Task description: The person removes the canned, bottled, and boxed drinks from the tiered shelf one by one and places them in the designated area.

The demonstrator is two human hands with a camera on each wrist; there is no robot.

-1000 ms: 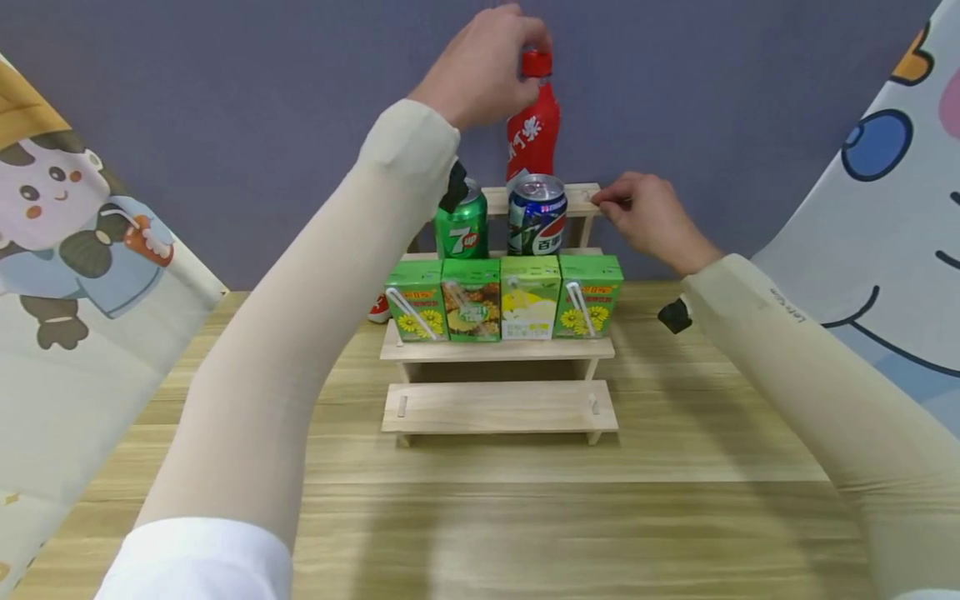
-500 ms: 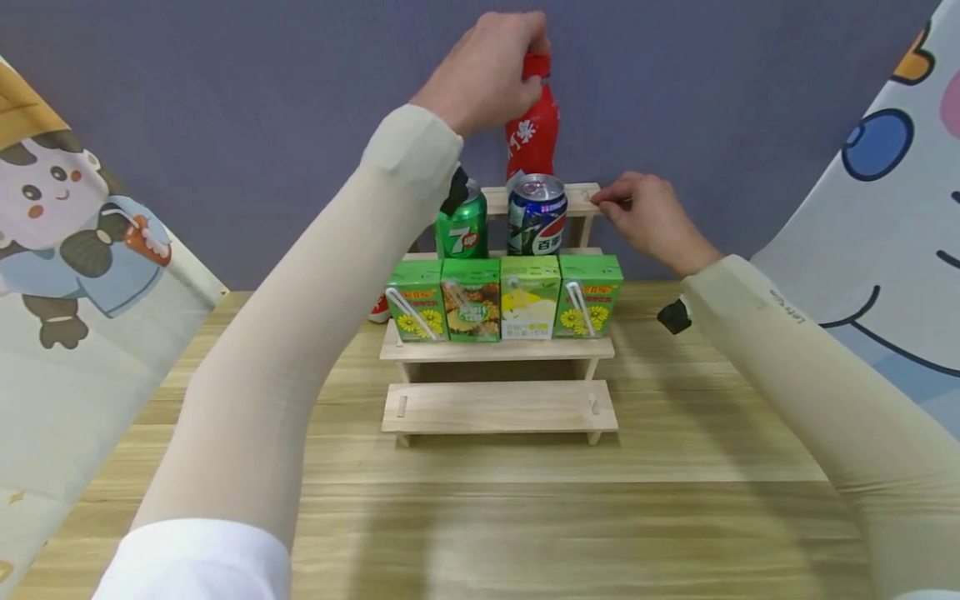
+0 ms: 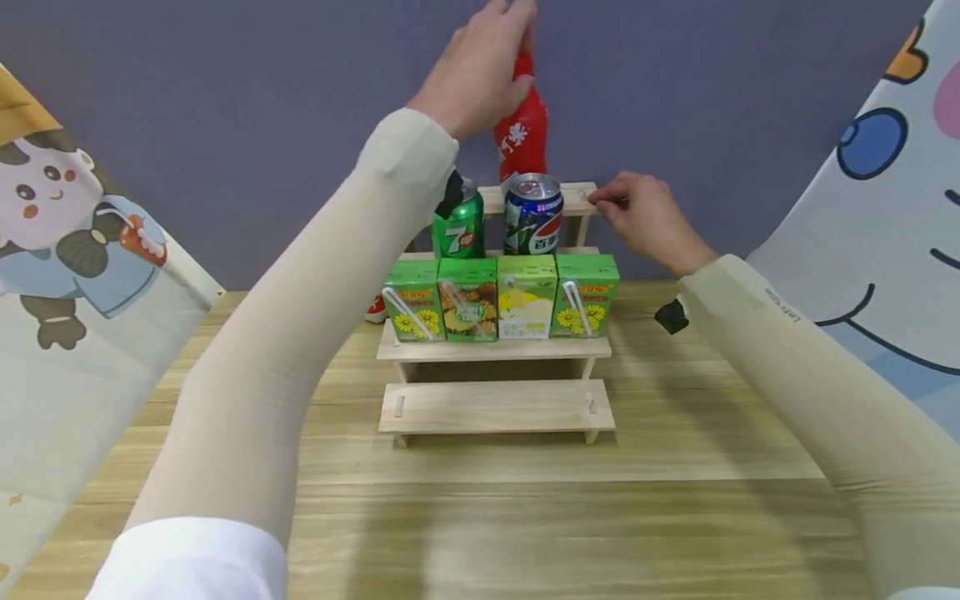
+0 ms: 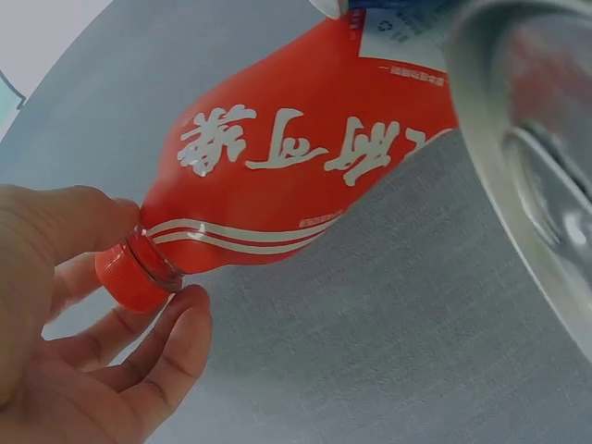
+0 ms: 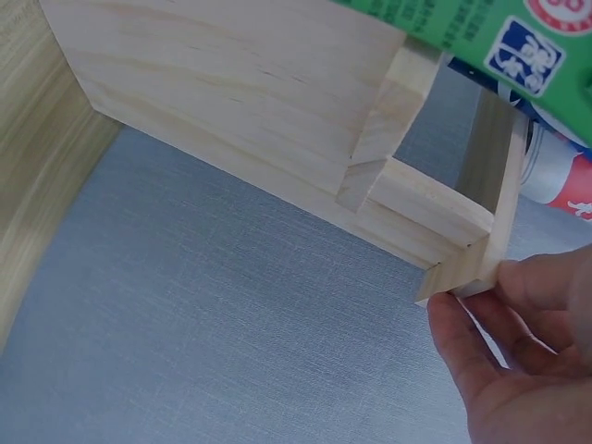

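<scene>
A red cola bottle (image 3: pixel 522 133) with white lettering is at the rack's top tier, its base hidden behind a blue Pepsi can (image 3: pixel 533 215). My left hand (image 3: pixel 480 75) holds it at the neck; in the left wrist view the thumb and fingers are around the neck and red cap (image 4: pixel 134 276). At the right end of the top shelf (image 3: pixel 576 197), my right hand (image 3: pixel 651 218) pinches the board's corner, seen also in the right wrist view. The wooden rack (image 3: pixel 495 348) is stepped. A green 7up can (image 3: pixel 459 229) stands left of the Pepsi can, partly covered by my left wrist.
Several juice boxes (image 3: pixel 468 310) stand in a row on the tier in front of the cans. The lowest step (image 3: pixel 495 407) is bare wood. Part of a red item (image 3: pixel 377 311) shows at the rack's left. A grey wall (image 3: pixel 300 100) rises behind, with printed sheets on both sides.
The bottle has shifted slightly left on the top tier, with my left hand moving along with it at the neck. My right hand stays at the shelf end.
</scene>
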